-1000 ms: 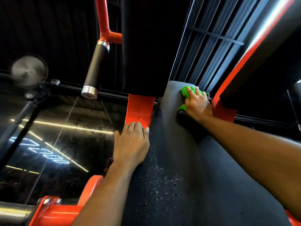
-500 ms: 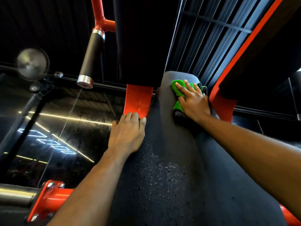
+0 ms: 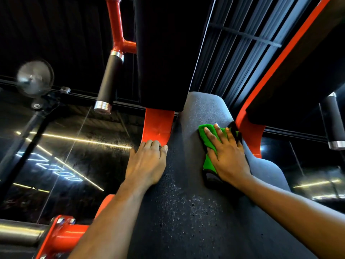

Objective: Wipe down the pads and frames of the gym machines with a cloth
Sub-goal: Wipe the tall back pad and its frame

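Green cloth (image 3: 209, 162) lies flat on the far right part of the grey pad (image 3: 199, 109), close to the red bracket (image 3: 251, 135) at that edge. The right hand (image 3: 227, 159) presses it down with fingers straight and slightly spread, palm on top, not gripping. The left hand (image 3: 147, 163) rests on the pad's left edge, fingers straight and close together, with the tips against the foot of the red plate (image 3: 157, 126); it holds nothing and looks to be bracing.

By my reading the job is in its early part. The cloth is working the far end of the pad, while the near stretch carries a scatter of droplets or specks (image 3: 186, 208) that look unwiped. The red frame parts, the tall black back pad (image 3: 160, 53) and the black handle (image 3: 109, 81) with its metal cap show no cloth on them, so they seem left to do. A glossy floor (image 3: 74, 146) reflects strip lights beyond.
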`<state>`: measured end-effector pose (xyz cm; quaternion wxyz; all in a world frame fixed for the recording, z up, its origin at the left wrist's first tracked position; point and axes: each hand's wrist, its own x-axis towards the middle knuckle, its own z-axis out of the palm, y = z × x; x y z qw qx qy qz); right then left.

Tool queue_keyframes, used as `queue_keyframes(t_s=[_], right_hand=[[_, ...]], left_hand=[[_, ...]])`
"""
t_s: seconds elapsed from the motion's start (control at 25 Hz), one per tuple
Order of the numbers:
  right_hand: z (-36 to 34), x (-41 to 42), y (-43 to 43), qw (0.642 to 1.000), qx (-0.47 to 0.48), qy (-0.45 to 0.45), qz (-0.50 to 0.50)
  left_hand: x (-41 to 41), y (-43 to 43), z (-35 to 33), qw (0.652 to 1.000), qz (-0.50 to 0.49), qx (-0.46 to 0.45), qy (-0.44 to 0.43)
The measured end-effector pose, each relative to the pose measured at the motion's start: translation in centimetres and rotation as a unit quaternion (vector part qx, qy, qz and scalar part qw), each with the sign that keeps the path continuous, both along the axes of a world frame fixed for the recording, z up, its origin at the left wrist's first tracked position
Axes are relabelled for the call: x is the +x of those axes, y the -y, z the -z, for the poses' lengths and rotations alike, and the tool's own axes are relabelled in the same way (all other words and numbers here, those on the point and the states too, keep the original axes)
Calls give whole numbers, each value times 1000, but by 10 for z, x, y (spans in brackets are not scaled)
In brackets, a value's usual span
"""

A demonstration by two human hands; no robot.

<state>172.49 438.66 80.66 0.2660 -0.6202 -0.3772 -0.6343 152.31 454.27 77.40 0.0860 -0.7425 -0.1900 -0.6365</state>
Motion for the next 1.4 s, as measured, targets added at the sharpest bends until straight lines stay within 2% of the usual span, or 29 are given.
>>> queue_keyframes(t_s=[0.32, 0.48, 0.52, 0.64, 0.72, 0.8, 0.88, 1.12, 1.4], right_hand=[[-106, 8, -12, 994, 87, -63, -10], [-162, -27, -30, 962, 160, -186, -116], [-162, -41, -42, 967, 150, -164, -125], [-128, -80, -64, 991, 61, 18, -119], [-98, -100, -58, 997, 31, 49, -53], [-79, -92, -50, 996, 11, 74, -55], [-66, -73, -43, 995, -24, 59, -83], [-5, -34, -33, 997, -43, 60, -17], [-90, -28, -36, 998, -19, 10, -65]], left_hand=[[11, -5, 5, 998, -15, 24, 48], [17, -2, 10, 997, -42, 26, 63], [16, -2, 10, 997, -44, 23, 55], [12, -4, 9, 998, -42, 21, 38], [7, -3, 7, 999, -34, 13, 28], [5, 0, 5, 999, -31, 8, 23], [2, 3, 4, 1000, -25, -5, 17], [-3, 13, 0, 999, -28, -27, -9], [7, 7, 4, 997, -69, 3, 22]])
